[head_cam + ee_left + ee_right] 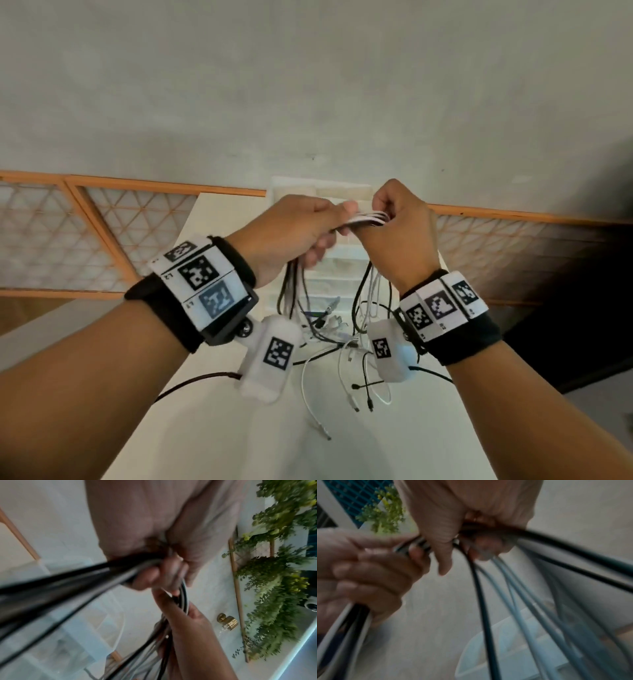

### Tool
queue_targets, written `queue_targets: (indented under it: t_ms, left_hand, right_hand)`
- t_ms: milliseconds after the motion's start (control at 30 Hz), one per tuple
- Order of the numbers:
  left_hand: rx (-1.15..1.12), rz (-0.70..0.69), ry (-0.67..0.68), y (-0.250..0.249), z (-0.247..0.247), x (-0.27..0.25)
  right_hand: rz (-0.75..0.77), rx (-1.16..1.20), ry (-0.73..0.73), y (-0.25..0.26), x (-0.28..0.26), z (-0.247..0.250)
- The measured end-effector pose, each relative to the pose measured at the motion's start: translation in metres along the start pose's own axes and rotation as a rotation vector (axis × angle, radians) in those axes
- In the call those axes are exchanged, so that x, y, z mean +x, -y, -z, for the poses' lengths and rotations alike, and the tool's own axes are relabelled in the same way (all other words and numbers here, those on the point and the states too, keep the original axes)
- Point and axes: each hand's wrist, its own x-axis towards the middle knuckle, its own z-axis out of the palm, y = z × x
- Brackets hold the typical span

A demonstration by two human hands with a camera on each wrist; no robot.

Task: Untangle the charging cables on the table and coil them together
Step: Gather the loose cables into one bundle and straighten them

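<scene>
Left hand: the left hand (291, 229) is raised above the tabletop (212, 428), back toward the head camera, thumb on top; its fingers are curled round the bundle of charging cables (366, 219)
Right hand: the right hand (400, 233) is at the same height, just beside the left, knuckles up; its fingers are closed on the other end of the same flat band of strands
Cables: black and white strands run straight between the 2 hands, then hang in loops below each wrist; loose ends and plugs trail onto the tabletop
Wrists: both forearms angle up and inward; a marker band (202, 284) wraps each
</scene>
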Motion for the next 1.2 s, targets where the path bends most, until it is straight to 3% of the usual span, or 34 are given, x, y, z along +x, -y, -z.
queue_targets:
  t_ms: [133, 267, 333, 433, 500, 567, 700, 767, 933, 1033, 1133, 1200]
  left_hand:
    - [-0.125, -0.015, -0.241, -0.008, 0.019, 0.003]
    - [-0.132, -0.095, -0.243, -0.016, 0.031, -0.004]
    - [-0.037, -0.094, -0.253, -0.012, 0.033, -0.005]
    - [0.232, -0.002, -0.287, 0.005, 0.039, -0.003]
    - [0.318, 0.063, -0.339, 0.016, 0.041, -0.001]
    - [0.277, 0.059, -0.433, 0.02, 0.044, -0.001]
    - [0.054, -0.028, -0.547, 0.007, 0.054, -0.003]
    - [0.01, -0.052, -0.531, 0.001, 0.054, -0.004]
    - [0.073, -0.039, -0.483, 0.006, 0.051, -0.003]
    - [0.184, -0.031, -0.507, 0.014, 0.056, -0.005]
    - [0.119, -0.034, -0.539, 0.014, 0.059, -0.008]
    - [0.042, -0.047, -0.522, 0.009, 0.059, -0.009]
  right_hand:
    - [-0.083, 0.068, 0.304, -0.025, -0.013, 0.025]
    - [-0.131, -0.185, 0.49, -0.06, -0.036, 0.023]
    - [-0.204, -0.194, 0.432, -0.07, -0.038, 0.02]
    - [-0.345, 0.182, 0.089, -0.064, -0.029, 0.026]
    - [-0.36, 0.391, -0.013, -0.052, -0.026, 0.03]
    - [-0.306, 0.329, 0.152, -0.051, -0.034, 0.029]
    - [-0.282, -0.454, 0.746, -0.101, -0.069, 0.012]
    - [-0.343, -0.549, 0.838, -0.125, -0.085, 0.005]
    - [-0.385, -0.294, 0.817, -0.143, -0.081, -0.008]
    - [-0.381, -0.068, 0.571, -0.143, -0.059, 0.003]
    - [-0.435, -0.326, 0.473, -0.151, -0.059, 0.021]
    - [-0.503, -0.581, 0.608, -0.159, -0.071, 0.023]
